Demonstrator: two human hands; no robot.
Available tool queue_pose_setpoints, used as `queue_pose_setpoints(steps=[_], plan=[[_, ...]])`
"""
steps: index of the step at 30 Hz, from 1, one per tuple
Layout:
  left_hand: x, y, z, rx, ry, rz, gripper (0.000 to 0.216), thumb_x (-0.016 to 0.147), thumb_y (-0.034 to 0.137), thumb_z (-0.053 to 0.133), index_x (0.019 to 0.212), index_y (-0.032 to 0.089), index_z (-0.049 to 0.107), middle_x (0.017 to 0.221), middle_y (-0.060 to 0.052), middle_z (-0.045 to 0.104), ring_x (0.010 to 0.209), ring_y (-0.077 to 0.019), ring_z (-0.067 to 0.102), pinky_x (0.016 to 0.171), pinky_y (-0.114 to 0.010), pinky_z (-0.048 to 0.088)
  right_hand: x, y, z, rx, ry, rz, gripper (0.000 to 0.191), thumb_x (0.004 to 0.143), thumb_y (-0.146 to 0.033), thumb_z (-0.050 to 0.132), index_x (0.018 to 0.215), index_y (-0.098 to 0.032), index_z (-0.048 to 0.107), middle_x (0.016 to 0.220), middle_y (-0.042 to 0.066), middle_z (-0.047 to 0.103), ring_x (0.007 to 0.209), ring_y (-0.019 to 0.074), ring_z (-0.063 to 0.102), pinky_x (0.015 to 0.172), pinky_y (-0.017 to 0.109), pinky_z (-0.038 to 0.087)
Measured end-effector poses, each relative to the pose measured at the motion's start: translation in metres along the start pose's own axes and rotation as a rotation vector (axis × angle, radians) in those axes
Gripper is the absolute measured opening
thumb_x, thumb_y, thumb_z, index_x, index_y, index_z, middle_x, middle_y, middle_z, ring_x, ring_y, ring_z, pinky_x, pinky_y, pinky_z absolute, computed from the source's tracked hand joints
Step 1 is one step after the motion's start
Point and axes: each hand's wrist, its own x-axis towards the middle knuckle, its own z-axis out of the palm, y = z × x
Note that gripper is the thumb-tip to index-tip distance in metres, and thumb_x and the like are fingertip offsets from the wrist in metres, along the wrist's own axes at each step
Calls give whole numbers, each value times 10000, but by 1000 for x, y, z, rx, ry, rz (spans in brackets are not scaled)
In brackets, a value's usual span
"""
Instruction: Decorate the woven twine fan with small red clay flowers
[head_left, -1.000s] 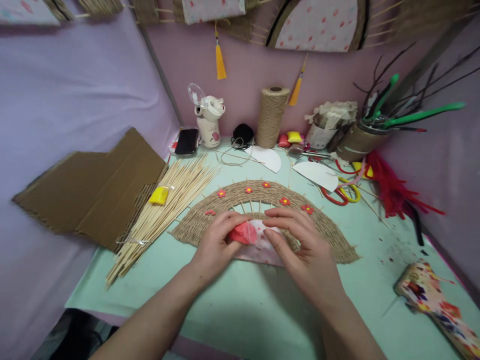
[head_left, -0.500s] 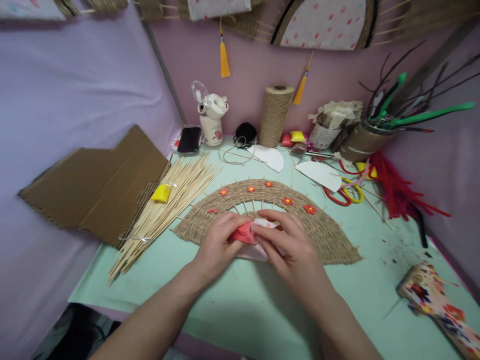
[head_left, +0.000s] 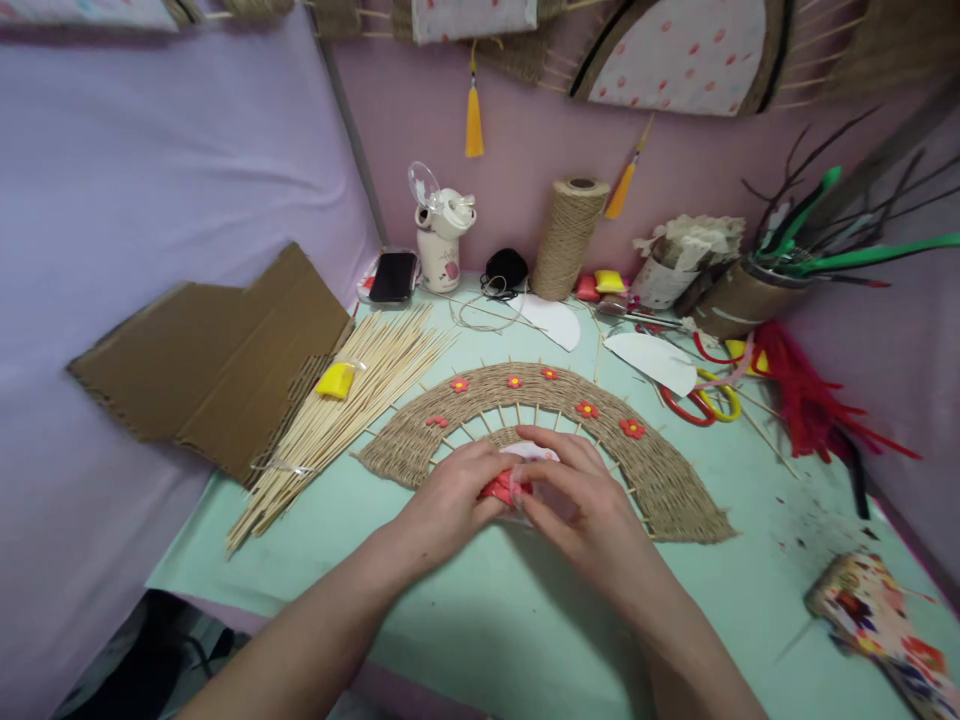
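Note:
Between my hands is a small red packet of modelling clay in clear wrapping. My left hand grips its left side between thumb and fingers. My right hand pinches the clear wrapping at its right end. Both hands are over the lower middle of a fan woven from twine on thin sticks, partly hiding its pale spotted centre. Several red flowers with yellow middles dot the woven band. At the band's left lie a few small red pieces without a yellow middle.
Left of the fan lie a bundle of thin sticks, a yellow clay packet and folded cardboard. Behind stand a twine spool and a white bottle. To the right are scissors, red fuzzy strands and a paint-spattered object.
The whole view has shifted, so things appear slightly farther right. My hands stay on the red packet, which looks more covered by my fingers now.

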Motion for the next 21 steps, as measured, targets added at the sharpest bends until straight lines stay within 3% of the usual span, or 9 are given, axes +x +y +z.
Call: queue_pose_setpoints(steps=[7,14,17,21], plan=[[0,3,1,-19,32,-15,191,914,258,556,1048,228,689,949,-43,677,904,-194,597,813,-312,473,0,0,-2,-63,8,-38,114,890,-206,573,916,-246,677,1452,95,509,1254,275,537,969,508,513],[-1,-1,6,-6,52,-42,315,882,177,582,1185,232,649,1075,-59,677,1034,-212,602,921,-340,460,3,-3,4,-97,-5,-54,92,828,-123,571,798,-202,606,1400,124,560,1244,287,521,983,514,501],[0,0,6,-8,43,-40,366,881,167,580,1233,261,621,1099,-52,667,1049,-208,596,939,-345,455,4,-2,2,-67,-3,-9,99,782,-105,575,762,-201,589,1400,132,560,1275,289,502,1009,521,478],[1,2,3,88,36,-88,262,873,193,606,1128,219,660,1058,-67,659,1018,-225,584,918,-363,458,2,-1,-8,94,6,112,84,741,-131,604,720,-212,599,1400,126,563,1309,293,499,1059,548,419]])
